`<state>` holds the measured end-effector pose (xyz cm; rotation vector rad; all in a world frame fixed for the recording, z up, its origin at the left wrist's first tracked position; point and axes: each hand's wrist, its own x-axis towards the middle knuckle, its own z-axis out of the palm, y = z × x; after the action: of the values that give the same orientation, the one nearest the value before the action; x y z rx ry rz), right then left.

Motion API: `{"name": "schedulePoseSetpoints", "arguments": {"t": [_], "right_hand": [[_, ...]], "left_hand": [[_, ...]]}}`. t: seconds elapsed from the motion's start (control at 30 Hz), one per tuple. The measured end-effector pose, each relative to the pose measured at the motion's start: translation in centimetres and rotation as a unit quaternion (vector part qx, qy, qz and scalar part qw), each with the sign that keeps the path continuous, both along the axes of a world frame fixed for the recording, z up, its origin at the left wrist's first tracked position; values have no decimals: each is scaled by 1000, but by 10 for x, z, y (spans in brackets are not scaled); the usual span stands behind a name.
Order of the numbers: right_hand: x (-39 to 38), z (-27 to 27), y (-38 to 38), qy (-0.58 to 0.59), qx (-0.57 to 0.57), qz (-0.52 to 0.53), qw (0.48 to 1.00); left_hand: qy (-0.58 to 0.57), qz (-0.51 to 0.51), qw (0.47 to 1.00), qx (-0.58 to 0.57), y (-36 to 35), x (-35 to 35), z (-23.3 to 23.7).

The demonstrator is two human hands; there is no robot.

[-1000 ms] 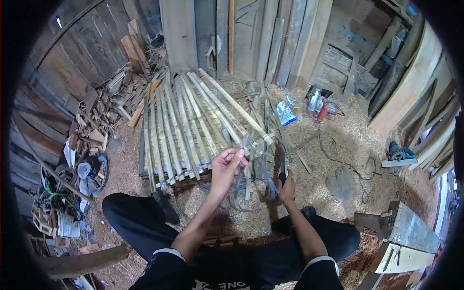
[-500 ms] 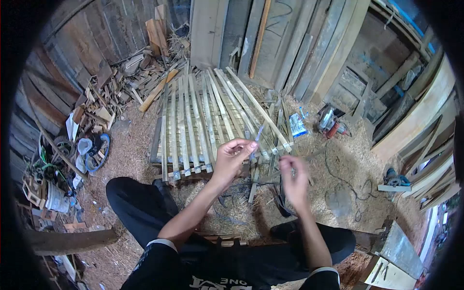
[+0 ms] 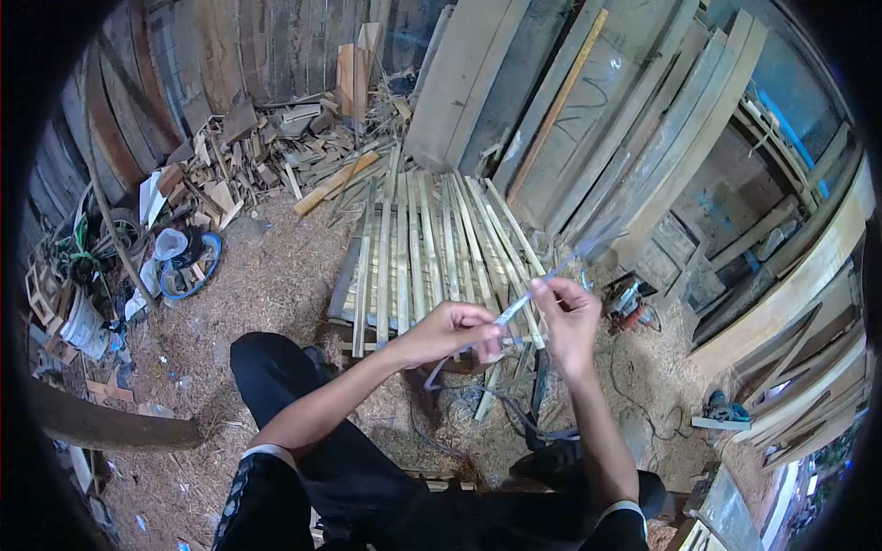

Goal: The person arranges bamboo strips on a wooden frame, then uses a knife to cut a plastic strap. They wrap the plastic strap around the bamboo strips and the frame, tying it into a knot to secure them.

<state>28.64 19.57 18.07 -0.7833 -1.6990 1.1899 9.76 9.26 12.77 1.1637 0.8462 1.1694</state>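
Observation:
A thin, pale translucent strip, like a plastic band, is stretched between my two hands in front of the wooden slats. My left hand pinches it between thumb and fingers, and a loose length hangs below that hand. My right hand has its fingertips closed on the strip farther up, where a blurred end sticks out to the upper right. Just beyond the hands lie long narrow wooden slats, spread side by side over a slatted base and partly covered by my hands.
Scrap wood is heaped at the back left. Boards lean along the rear wall. A red power tool rests on the sawdust to the right, with another blue tool nearer. A blue-rimmed basin stands at the left.
My right hand has moved up and taken hold of the strip beside the left hand, which has dropped slightly. The head view has turned, shifting the slats right and down.

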Motion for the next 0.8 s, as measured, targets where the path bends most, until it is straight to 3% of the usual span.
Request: {"name": "schedulePoseSetpoints", "arguments": {"t": [0.07, 0.13, 0.23, 0.27, 0.33, 0.4, 0.47, 0.53, 0.57, 0.6, 0.67, 0.73, 0.8], "right_hand": [[7, -2, 17, -86, -4, -40, 995], [9, -10, 24, -87, 25, -48, 995], [24, -13, 11, -189, 143, -184, 954], [26, -20, 11, -188, 146, -177, 955], [25, -37, 8, -244, 471, -132, 837], [18, -39, -2, -289, 487, -87, 820], [2, -37, -10, -347, 550, 4, 760], [-3, -52, -9, -322, 524, 19, 788], [0, -58, -5, -336, 465, 79, 815], [3, -63, 1, -348, 404, 138, 835], [8, -72, 16, -320, 418, 132, 840], [14, -78, 20, -285, 389, 154, 863], [12, -76, 26, -261, 383, 131, 876]], "left_hand": [[-29, 23, 999, 21, -1, -8, -9], [13, 67, 998, -5, 0, -19, -10], [39, 149, 988, 5, 3, -23, -15], [55, 189, 980, -8, 4, -25, -17], [90, 193, 977, -26, 5, -21, -20], [156, 180, 970, 43, 13, -14, -28], [215, 194, 957, 34, 11, -6, -15], [348, 143, 921, 106, 9, -7, -12], [386, 162, 886, 199, 9, -8, -13], [388, 160, 885, 201, 8, -11, -16], [450, 264, 826, 213, 0, -27, -28], [463, 254, 839, 134, -16, -44, -21], [495, 334, 788, 150, -21, -60, -20]]}}
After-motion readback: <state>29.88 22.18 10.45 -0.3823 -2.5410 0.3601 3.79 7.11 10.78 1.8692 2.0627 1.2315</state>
